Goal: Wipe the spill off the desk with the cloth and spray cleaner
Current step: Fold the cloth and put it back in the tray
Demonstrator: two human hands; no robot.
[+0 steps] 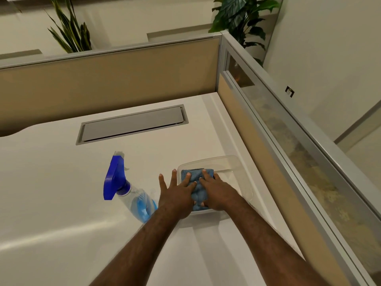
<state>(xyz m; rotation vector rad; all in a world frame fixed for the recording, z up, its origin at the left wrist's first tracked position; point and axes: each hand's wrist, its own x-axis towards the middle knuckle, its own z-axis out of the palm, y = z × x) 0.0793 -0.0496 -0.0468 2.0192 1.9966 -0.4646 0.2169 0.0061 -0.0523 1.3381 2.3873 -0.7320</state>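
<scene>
A folded blue cloth lies inside a clear plastic container on the white desk. My left hand rests flat on the cloth's left side, fingers spread, some over the container's rim. My right hand presses on the cloth's right side, its thumb curled at the cloth's near edge. A clear spray bottle with blue liquid and a blue trigger head stands just left of my left forearm, partly hidden by it. No spill is visible on the desk.
A grey cable hatch is set into the desk further back. Tan cubicle partitions wall the far and right sides, with a frosted glass strip on the right. Potted plants rise behind the partition.
</scene>
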